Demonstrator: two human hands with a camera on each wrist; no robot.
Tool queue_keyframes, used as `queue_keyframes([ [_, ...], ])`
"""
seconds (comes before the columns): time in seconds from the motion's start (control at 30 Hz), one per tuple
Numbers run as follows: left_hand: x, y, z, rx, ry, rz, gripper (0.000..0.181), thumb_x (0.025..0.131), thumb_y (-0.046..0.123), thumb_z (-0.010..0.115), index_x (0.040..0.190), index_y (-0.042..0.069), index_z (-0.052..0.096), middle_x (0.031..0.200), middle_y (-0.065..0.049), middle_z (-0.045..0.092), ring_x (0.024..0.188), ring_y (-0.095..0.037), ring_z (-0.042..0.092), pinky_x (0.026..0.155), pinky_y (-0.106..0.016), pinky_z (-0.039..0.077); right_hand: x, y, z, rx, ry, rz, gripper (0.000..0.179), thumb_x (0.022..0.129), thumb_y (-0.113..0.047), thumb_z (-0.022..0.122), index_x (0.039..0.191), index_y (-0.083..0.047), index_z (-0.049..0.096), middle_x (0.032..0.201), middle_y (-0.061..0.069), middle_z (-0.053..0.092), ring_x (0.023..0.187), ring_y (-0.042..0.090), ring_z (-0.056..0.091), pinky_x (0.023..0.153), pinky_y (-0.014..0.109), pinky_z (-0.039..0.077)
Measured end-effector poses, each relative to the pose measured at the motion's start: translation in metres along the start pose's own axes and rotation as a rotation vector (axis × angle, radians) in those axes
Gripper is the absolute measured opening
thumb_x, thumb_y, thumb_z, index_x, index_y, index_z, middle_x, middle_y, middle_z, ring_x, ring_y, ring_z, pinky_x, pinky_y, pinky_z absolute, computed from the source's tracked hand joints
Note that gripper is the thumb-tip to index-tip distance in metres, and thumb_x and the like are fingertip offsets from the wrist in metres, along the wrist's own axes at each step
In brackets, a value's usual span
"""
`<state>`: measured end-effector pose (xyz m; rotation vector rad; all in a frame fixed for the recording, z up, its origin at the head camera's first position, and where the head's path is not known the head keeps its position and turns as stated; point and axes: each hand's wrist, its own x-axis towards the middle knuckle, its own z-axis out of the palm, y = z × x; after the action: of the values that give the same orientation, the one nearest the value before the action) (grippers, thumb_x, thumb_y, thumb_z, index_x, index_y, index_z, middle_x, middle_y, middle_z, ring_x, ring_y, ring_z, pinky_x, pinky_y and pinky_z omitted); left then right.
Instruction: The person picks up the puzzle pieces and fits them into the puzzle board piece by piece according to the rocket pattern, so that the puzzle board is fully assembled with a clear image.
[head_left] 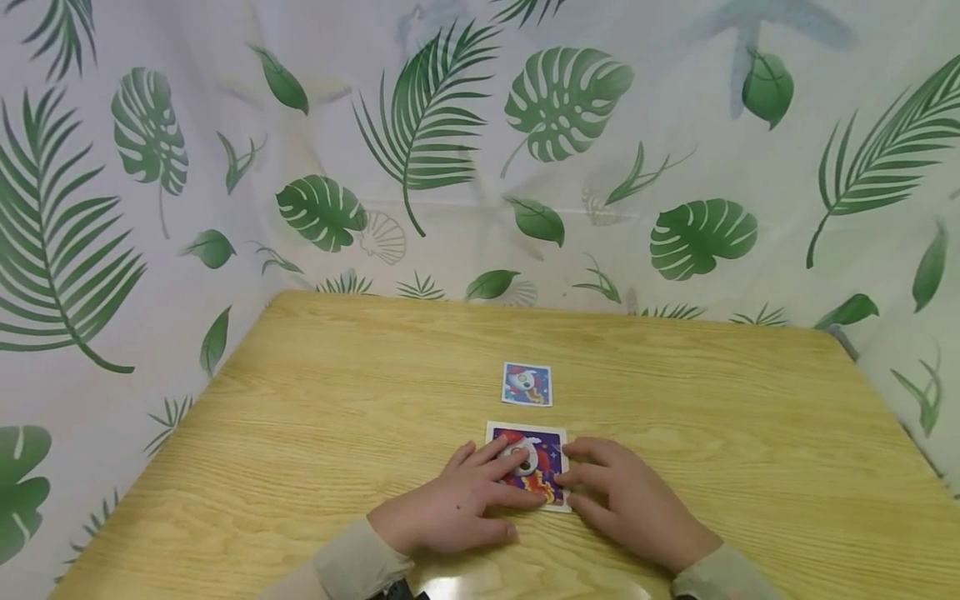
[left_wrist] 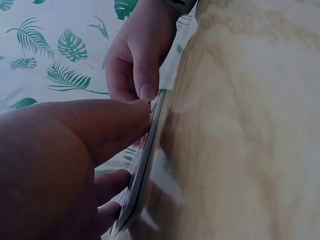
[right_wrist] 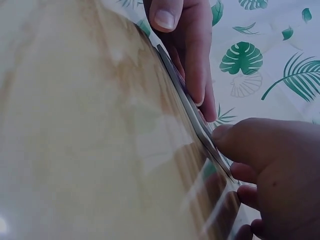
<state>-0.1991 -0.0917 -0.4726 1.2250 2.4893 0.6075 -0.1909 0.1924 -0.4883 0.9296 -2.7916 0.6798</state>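
A square picture board (head_left: 553, 457) with a white border lies flat on the table, printed with a red-and-white rocket and orange flames on purple. My left hand (head_left: 461, 504) rests across its left part with fingers spread, covering some of the picture. At the right edge of the board, my right hand (head_left: 637, 504) touches the border with lightly bent fingertips. Both wrist views show the board edge-on as a thin slab, with the left thumb (left_wrist: 127, 117) at its near edge and the right thumb (right_wrist: 227, 137) along its side.
Beyond the board, a smaller card (head_left: 527, 385) with a similar rocket picture on blue lies on the wooden table (head_left: 360, 375). A white cloth (head_left: 465, 250) printed with green leaves hangs behind the table and along its sides.
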Motion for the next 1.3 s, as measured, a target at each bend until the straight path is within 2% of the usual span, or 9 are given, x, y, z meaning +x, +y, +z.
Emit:
queue_keyframes([
  [0.13,0.001,0.001,-0.001,0.013,-0.004,-0.004,0.048,0.102,0.045,0.055,0.149,0.043,0.049,0.168,-0.001,0.015,0.155,-0.030,0.002,0.115,-0.068,0.009,-0.001,0.000,-0.001,-0.013,-0.005,0.006,0.018,0.092,-0.027,0.075,0.110,-0.029,0.079,0.139,-0.002,0.060,0.130,0.025,0.053,0.105,0.052,0.044],
  [0.33,0.000,0.002,0.000,0.032,0.002,-0.009,0.049,0.101,0.045,0.057,0.149,0.041,0.050,0.168,-0.002,0.015,0.154,-0.030,0.003,0.115,-0.068,0.009,-0.001,-0.001,-0.003,-0.067,-0.054,-0.020,0.026,0.096,-0.030,0.070,0.121,-0.025,0.076,0.143,-0.001,0.058,0.134,0.026,0.051,0.105,0.053,0.044],
  [0.43,-0.001,0.002,0.000,0.019,0.003,-0.011,0.049,0.101,0.044,0.058,0.149,0.041,0.050,0.168,-0.002,0.016,0.154,-0.030,0.002,0.116,-0.067,0.009,-0.001,-0.001,-0.003,-0.080,-0.061,-0.017,0.027,0.096,-0.031,0.070,0.121,-0.026,0.076,0.143,-0.002,0.057,0.135,0.024,0.050,0.106,0.052,0.044],
  [0.6,-0.001,0.003,0.000,0.003,0.009,-0.012,0.049,0.101,0.044,0.058,0.149,0.042,0.050,0.168,-0.001,0.016,0.155,-0.029,0.002,0.116,-0.067,0.008,-0.002,0.000,-0.003,-0.067,-0.068,-0.018,0.029,0.094,-0.035,0.071,0.123,-0.031,0.075,0.144,-0.002,0.056,0.134,0.024,0.050,0.105,0.052,0.044],
  [0.77,0.000,0.007,0.002,0.031,0.012,-0.027,0.052,0.100,0.045,0.059,0.151,0.043,0.047,0.168,-0.002,0.016,0.154,-0.031,0.002,0.115,-0.068,0.009,-0.003,0.005,-0.004,-0.030,-0.090,-0.065,0.031,0.095,-0.030,0.071,0.126,-0.033,0.074,0.144,0.002,0.054,0.132,0.027,0.050,0.104,0.055,0.043],
  [0.87,0.000,0.009,0.004,0.055,0.017,-0.026,0.054,0.099,0.046,0.060,0.152,0.043,0.046,0.168,-0.003,0.017,0.154,-0.033,0.003,0.115,-0.069,0.010,-0.004,0.006,-0.005,-0.013,-0.098,-0.071,0.037,0.096,-0.030,0.070,0.133,-0.032,0.069,0.146,0.002,0.051,0.132,0.028,0.048,0.104,0.057,0.042],
  [1.07,0.002,0.011,0.006,0.068,0.014,-0.021,0.057,0.099,0.047,0.060,0.153,0.041,0.044,0.169,-0.005,0.014,0.154,-0.034,0.001,0.115,-0.070,0.009,-0.005,0.000,-0.002,-0.032,-0.141,-0.014,0.053,0.094,-0.052,0.067,0.144,-0.032,0.059,0.150,0.004,0.045,0.137,0.028,0.041,0.108,0.057,0.037],
  [1.2,0.002,0.008,0.004,0.049,0.008,-0.019,0.056,0.100,0.046,0.058,0.154,0.040,0.044,0.169,-0.004,0.014,0.154,-0.032,0.001,0.116,-0.068,0.008,-0.003,-0.001,-0.001,-0.028,-0.120,-0.011,0.050,0.094,-0.048,0.068,0.141,-0.033,0.062,0.148,0.004,0.046,0.136,0.027,0.042,0.108,0.056,0.037],
  [1.3,-0.001,0.003,-0.002,0.003,0.005,-0.049,0.055,0.101,0.044,0.057,0.154,0.036,0.044,0.169,-0.003,0.013,0.155,-0.030,0.001,0.118,-0.063,0.011,-0.002,0.000,-0.001,-0.017,-0.103,-0.012,0.047,0.095,-0.048,0.068,0.139,-0.032,0.064,0.147,0.003,0.048,0.135,0.027,0.044,0.107,0.056,0.039],
])
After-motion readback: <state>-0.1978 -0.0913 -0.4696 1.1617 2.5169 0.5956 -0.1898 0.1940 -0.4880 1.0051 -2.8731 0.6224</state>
